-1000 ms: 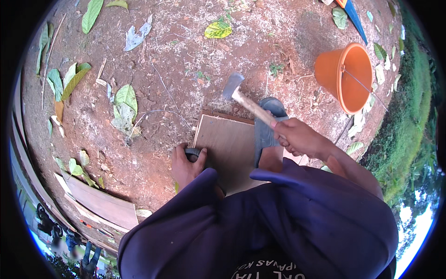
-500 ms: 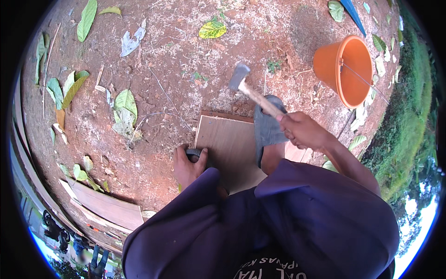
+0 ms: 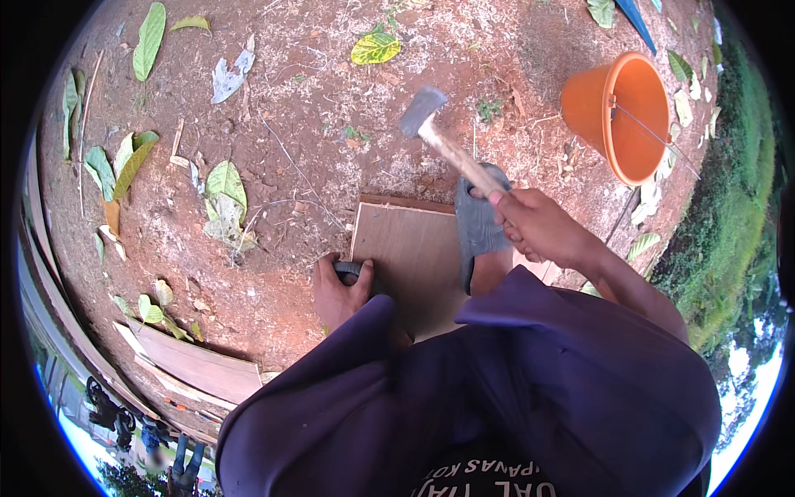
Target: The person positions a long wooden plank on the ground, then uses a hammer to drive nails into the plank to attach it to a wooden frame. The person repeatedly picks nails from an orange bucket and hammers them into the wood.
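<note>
My right hand (image 3: 542, 225) is closed round the wooden handle of a hatchet (image 3: 455, 153). The grey metal head is raised over the ground, past the far edge of a brown wooden board (image 3: 406, 248). At the board's left edge, the thumb and fingers of my left hand (image 3: 338, 294) curl about a dark, rounded, ridged thing (image 3: 348, 270), whose kind I cannot make out. A grey rubber sandal (image 3: 482, 219) on my foot rests at the board's right side. My knees and dark clothing hide the near end of the board.
An orange bucket (image 3: 592, 103) with a wire handle lies tipped at the far right. Loose wooden boards (image 3: 195, 356) lie at the near left. Fallen leaves (image 3: 225, 190) and wood shavings cover the reddish soil. Grass (image 3: 720, 232) borders the right side; people stand at the lower left.
The hatchet head has risen slightly, away from the board, with my right hand still on its handle. My left hand keeps its place at the board's edge. The whole view has shifted a little.
</note>
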`<state>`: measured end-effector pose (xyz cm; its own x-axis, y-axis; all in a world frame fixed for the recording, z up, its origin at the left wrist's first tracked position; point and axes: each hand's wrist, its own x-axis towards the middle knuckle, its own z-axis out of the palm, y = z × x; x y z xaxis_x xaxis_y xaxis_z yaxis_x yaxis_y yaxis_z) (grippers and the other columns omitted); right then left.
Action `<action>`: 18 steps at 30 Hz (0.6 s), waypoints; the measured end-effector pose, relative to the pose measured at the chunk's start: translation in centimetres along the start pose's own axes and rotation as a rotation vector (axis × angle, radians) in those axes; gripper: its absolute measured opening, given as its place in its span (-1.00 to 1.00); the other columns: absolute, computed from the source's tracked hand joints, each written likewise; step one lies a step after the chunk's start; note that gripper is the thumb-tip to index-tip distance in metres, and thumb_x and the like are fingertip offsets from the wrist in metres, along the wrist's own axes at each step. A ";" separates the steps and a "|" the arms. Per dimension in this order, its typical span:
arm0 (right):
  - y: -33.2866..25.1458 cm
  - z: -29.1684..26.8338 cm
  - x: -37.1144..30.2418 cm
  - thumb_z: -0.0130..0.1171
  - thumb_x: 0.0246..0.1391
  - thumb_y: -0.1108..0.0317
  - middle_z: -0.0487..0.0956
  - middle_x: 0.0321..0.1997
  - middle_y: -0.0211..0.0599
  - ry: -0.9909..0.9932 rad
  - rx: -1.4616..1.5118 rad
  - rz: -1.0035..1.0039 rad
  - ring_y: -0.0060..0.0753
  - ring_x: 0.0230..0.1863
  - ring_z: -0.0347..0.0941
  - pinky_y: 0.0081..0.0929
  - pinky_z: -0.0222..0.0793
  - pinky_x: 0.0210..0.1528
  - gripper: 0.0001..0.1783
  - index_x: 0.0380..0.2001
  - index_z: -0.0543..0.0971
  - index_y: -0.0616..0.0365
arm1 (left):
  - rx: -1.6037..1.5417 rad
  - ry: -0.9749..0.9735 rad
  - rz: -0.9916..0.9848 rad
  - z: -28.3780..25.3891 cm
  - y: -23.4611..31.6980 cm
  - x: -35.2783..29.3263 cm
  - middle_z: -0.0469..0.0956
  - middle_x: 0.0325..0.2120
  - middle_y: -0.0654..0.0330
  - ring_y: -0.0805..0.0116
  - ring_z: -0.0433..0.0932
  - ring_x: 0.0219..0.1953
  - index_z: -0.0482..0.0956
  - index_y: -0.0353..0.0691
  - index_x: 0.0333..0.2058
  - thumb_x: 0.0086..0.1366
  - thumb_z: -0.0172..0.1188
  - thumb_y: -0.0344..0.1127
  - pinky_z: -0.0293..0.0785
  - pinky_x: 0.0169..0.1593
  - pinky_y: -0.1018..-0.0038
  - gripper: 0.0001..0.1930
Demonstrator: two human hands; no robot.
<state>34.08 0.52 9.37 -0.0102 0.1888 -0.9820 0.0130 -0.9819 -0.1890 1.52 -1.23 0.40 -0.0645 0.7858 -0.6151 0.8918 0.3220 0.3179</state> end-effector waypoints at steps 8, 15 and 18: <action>-2.7 -2.1 3.3 -0.18 0.43 0.02 0.31 -0.56 -0.46 0.508 0.450 -0.411 -0.62 -0.62 0.24 -0.54 0.20 -0.60 -0.57 -0.37 0.34 0.15 | -0.011 0.011 0.003 0.5 -0.2 0.3 0.54 -0.16 -0.04 -0.07 0.55 -0.09 0.52 -0.26 -0.06 0.04 0.44 -0.01 0.46 -0.03 0.12 -0.42; 1.4 3.4 2.3 -0.06 0.39 -0.07 0.45 -0.50 -0.32 -0.111 -0.281 0.030 -0.48 -0.54 0.39 -0.42 0.34 -0.46 -0.47 -0.29 0.48 0.27 | -0.034 -0.041 0.000 0.3 -0.6 0.4 0.49 -0.13 -0.02 -0.07 0.50 -0.02 0.49 -0.23 -0.03 0.06 0.39 0.08 0.44 0.02 0.08 -0.38; 4.0 3.3 4.0 -0.05 0.39 -0.04 0.51 -0.48 -0.17 0.117 -0.355 -0.213 -0.32 -0.46 0.47 -0.27 0.37 -0.34 -0.47 -0.28 0.48 0.32 | -0.033 -0.063 -0.024 -0.5 -0.2 0.6 0.49 -0.13 -0.01 -0.05 0.51 -0.01 0.49 -0.23 -0.02 0.07 0.39 0.12 0.44 0.03 0.10 -0.36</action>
<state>30.80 -2.69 4.76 0.0637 0.4070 -0.9112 0.3665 -0.8588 -0.3579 1.12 -0.58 0.32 -0.0569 0.7434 -0.6665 0.8748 0.3588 0.3255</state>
